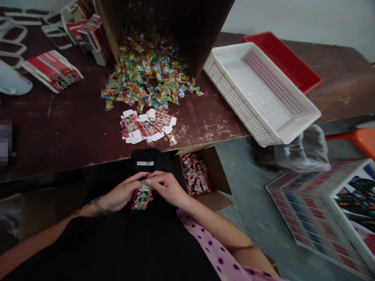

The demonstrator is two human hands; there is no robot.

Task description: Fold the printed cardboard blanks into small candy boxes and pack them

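Over my lap, my left hand [126, 192] is closed around a small printed candy box [142, 199], red with colourful pictures. The fingers of my right hand [165, 186] pinch the top end of the same box, where a whitish flap or wrapper shows; which of the two I cannot tell. In front of me on the table lie several flat, unfolded candy cartons [148, 125] in an overlapping row. One small candy packet [172, 139] rests at their right end, by the table edge. Behind them spreads a heap of clear candy packets [149, 78], spilling from a large cardboard box [215, 29].
Below the table edge to the right, an open carton [221, 171] holds filled candy boxes [195, 173]. A white perforated basket [263, 89] overhangs the table, beside a red tray [287, 62]. Bundled red cartons [54, 72] and a white mug [13, 80] stand left. Stacked crates [316, 210] sit lower right.
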